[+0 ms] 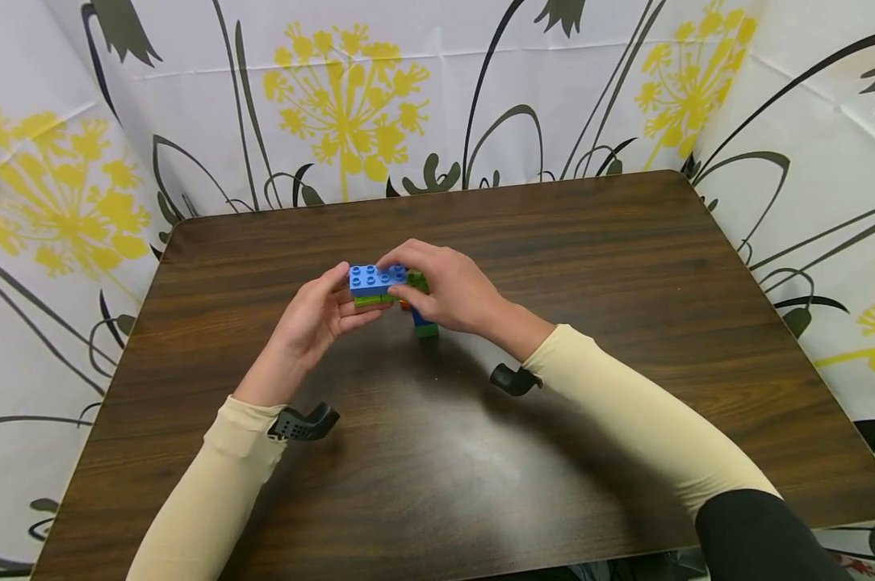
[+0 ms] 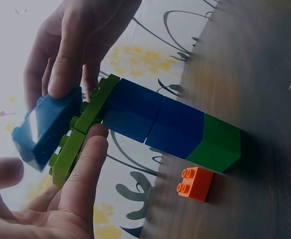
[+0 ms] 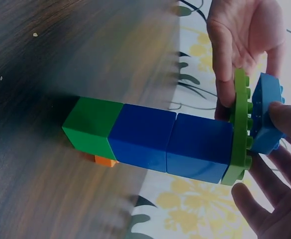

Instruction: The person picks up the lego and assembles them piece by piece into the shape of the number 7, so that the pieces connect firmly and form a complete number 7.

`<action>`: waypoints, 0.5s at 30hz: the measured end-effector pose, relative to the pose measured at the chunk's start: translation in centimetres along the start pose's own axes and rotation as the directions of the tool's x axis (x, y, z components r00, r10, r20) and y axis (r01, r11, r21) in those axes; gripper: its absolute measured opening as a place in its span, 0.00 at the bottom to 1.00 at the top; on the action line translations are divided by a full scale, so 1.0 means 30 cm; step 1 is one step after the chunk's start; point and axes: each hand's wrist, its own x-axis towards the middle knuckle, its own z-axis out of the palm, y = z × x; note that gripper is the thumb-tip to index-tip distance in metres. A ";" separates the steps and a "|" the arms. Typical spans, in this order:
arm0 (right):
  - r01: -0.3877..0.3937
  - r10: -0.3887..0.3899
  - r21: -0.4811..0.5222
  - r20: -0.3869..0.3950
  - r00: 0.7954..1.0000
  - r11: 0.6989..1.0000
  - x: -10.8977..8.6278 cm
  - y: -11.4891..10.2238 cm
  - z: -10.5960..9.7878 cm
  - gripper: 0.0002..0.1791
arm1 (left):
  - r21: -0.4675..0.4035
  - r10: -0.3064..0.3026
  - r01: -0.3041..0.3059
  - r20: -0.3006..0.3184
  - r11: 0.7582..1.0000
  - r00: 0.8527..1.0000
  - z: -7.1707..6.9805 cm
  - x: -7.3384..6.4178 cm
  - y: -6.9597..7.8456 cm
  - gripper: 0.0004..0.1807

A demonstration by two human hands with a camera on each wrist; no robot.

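Note:
My right hand [image 1: 455, 289] pinches a light blue eight-stud brick [image 1: 368, 282] between thumb and fingers. The brick hovers tilted just over the studs of a thin lime-green layer [image 3: 240, 114], with a gap showing between them. That layer tops an upright tower: two dark blue bricks, the upper [image 3: 199, 144] and the lower [image 3: 143, 137], on a green brick [image 3: 93, 124] at the bottom. From the left, my left hand [image 1: 303, 327] holds its straight fingers under the overhanging lime-green end. Its thumb [image 2: 3, 172] stands apart from the light blue brick.
A small orange brick [image 2: 197, 183] lies on the brown wooden table [image 1: 590, 266] right beside the tower's base. Behind and at both sides of the table hangs a white cloth [image 1: 437, 89] with yellow flowers and grey stems.

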 end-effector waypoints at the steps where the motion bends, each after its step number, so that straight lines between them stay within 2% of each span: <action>1: 0.000 0.000 0.000 0.007 1.000 1.000 0.000 0.000 0.000 0.18 | 0.001 0.002 -0.002 -0.003 1.000 1.000 0.001 0.000 0.001 0.25; 7: -0.028 0.027 0.024 0.040 0.999 0.999 0.000 0.004 0.000 0.21 | 0.046 0.006 -0.005 -0.008 0.999 1.000 0.002 0.005 0.005 0.27; 10: -0.057 0.054 0.072 0.049 0.997 0.996 0.002 0.009 -0.002 0.22 | 0.071 -0.001 0.003 -0.022 0.997 1.000 0.004 0.008 0.004 0.25; 12: -0.093 0.087 0.118 0.055 0.995 0.989 0.004 0.013 -0.003 0.21 | 0.079 -0.005 0.007 -0.028 0.997 1.000 0.006 0.009 0.004 0.23; 15: -0.189 0.177 0.178 0.083 0.981 0.966 0.009 0.022 -0.004 0.20 | 0.083 -0.006 0.008 -0.029 0.997 1.000 0.009 0.010 0.003 0.19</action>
